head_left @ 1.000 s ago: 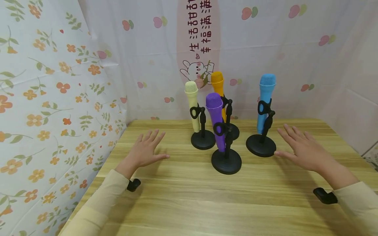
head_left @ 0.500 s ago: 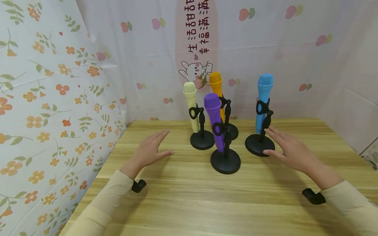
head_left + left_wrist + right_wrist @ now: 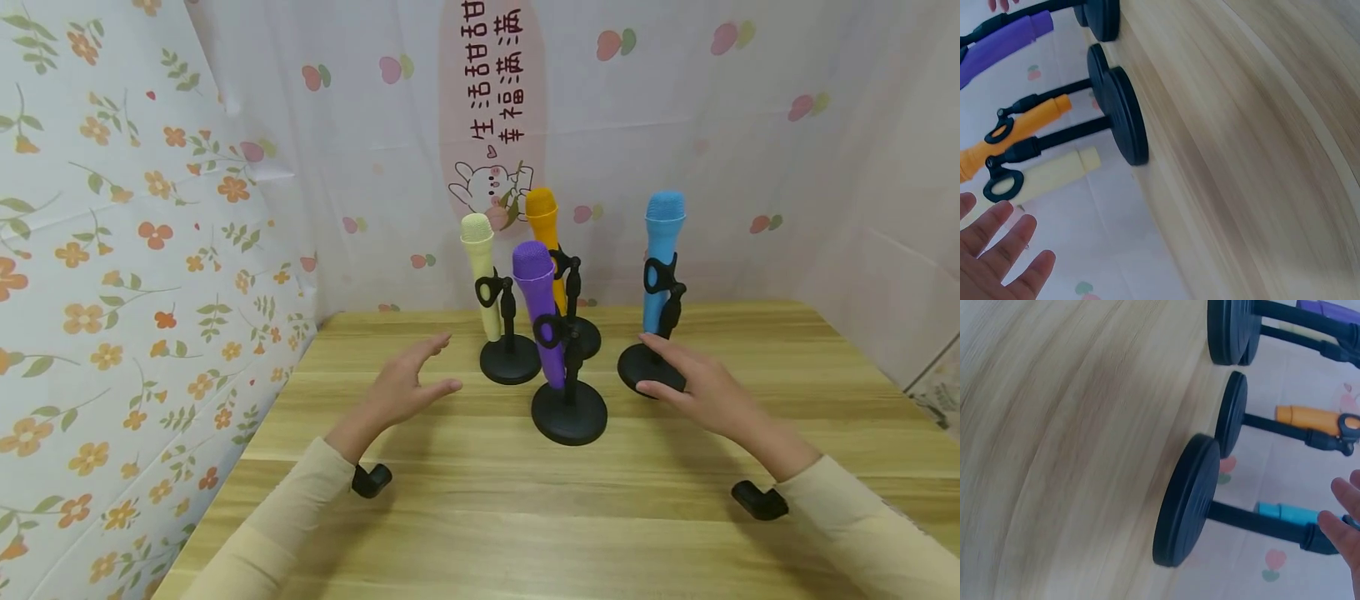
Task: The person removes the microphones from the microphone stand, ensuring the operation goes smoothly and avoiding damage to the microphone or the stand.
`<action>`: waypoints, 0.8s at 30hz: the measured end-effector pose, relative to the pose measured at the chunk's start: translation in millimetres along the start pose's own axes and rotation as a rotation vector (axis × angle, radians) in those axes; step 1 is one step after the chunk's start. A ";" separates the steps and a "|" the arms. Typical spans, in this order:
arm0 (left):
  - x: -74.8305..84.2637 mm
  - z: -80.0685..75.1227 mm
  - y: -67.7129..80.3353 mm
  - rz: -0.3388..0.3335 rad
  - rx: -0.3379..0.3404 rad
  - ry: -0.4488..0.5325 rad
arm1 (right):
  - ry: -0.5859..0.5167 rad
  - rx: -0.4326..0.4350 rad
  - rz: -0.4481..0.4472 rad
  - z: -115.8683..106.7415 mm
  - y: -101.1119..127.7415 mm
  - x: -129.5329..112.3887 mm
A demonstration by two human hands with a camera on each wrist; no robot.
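Four toy microphones would be several on the table: a pale yellow microphone (image 3: 477, 242), an orange microphone (image 3: 543, 215), a purple microphone (image 3: 536, 279) and a blue microphone (image 3: 662, 237). Each leans in the clip of a black stand with a round base (image 3: 570, 414). My left hand (image 3: 401, 390), fingers spread in the left wrist view, hovers left of the yellow microphone's stand and holds nothing. Beside the blue microphone's stand is my right hand (image 3: 705, 390), thumb and fingers apart; it overlaps that stand's base (image 3: 637, 367) in the head view.
Behind the wooden table (image 3: 480, 517) hangs a white curtain (image 3: 360, 167) with fruit prints and a rabbit picture. A flowered cloth (image 3: 135, 292) covers the left side. Black wrist mounts (image 3: 371, 481) sit under both sleeves.
Both hands have moved inward over the table, the right one left to the blue microphone's stand, the left one right towards the yellow microphone. The microphones stay put; the head view shifts slightly.
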State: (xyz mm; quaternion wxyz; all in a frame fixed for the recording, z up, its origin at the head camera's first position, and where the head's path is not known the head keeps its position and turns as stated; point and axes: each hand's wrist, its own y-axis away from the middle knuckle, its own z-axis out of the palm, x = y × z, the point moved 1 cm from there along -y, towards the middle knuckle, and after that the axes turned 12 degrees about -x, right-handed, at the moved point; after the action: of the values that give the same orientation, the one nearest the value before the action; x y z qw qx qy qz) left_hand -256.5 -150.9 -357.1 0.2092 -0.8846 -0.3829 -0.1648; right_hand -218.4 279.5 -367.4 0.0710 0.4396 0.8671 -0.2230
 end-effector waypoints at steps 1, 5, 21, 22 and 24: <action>1.3 1.3 -1.1 0.001 0.000 0.017 | -0.017 0.001 0.003 1.6 -1.3 -0.8; 8.4 4.7 -6.8 0.015 0.000 0.087 | -0.080 0.004 0.017 7.6 -6.7 -4.2; 26.3 13.4 -30.7 0.094 0.047 0.296 | -0.265 0.033 -0.022 25.9 -28.3 -16.9; 27.0 13.9 -31.9 0.095 0.045 0.311 | -0.271 0.035 -0.022 26.8 -29.5 -17.7; 28.6 14.5 -34.0 0.104 0.043 0.337 | -0.283 0.037 -0.017 28.5 -31.6 -19.5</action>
State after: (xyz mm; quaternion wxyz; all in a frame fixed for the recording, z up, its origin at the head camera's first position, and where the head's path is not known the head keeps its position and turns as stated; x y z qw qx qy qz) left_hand -261.3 -105.2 -348.4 0.2977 -0.8585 -0.2994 -0.2911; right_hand -233.8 236.2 -376.3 0.1826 0.3977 0.8479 -0.2991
